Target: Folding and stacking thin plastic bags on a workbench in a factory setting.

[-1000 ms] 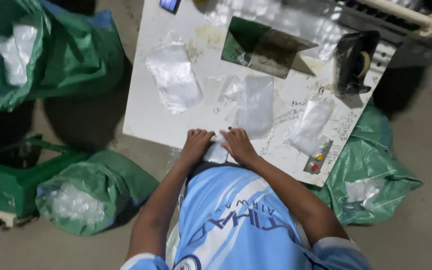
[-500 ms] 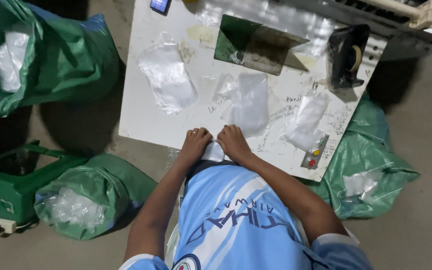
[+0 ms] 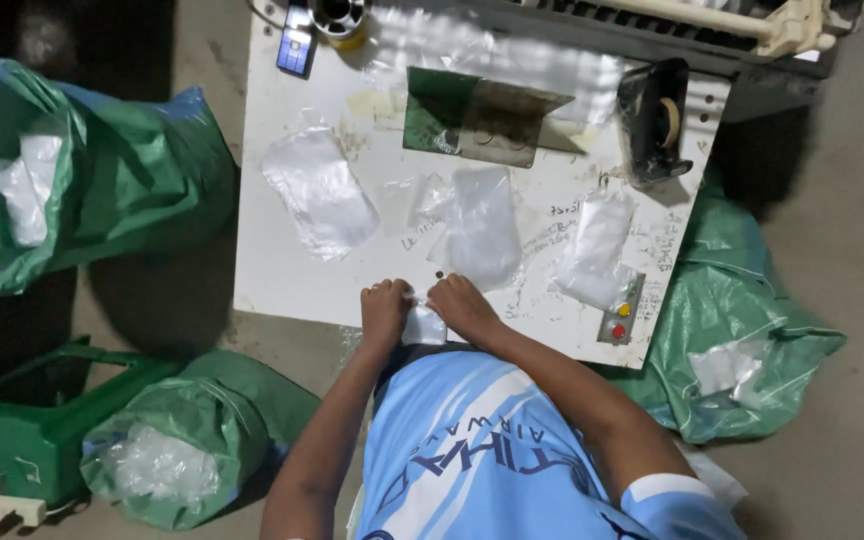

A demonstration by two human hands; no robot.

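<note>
My left hand (image 3: 384, 310) and my right hand (image 3: 464, 308) meet at the near edge of a white board (image 3: 282, 285). Between them they pinch a small clear plastic bag (image 3: 423, 325) that hangs over the edge. Just beyond my hands lies a loose pile of clear plastic bags (image 3: 482, 225). A second pile of bags (image 3: 320, 192) lies to the left and a narrower stack (image 3: 597, 245) to the right.
On the board's far side sit a green folded card (image 3: 477, 120), a black tape dispenser (image 3: 657, 120), a phone (image 3: 295, 45) and a small item with coloured buttons (image 3: 620, 318). Green sacks (image 3: 122, 170) (image 3: 742, 320) (image 3: 197, 435) holding plastic, plus a green crate (image 3: 22, 430), surround it.
The view has shifted slightly, so the board sits lower in the frame. My hands stay together at the near edge on the small bag.
</note>
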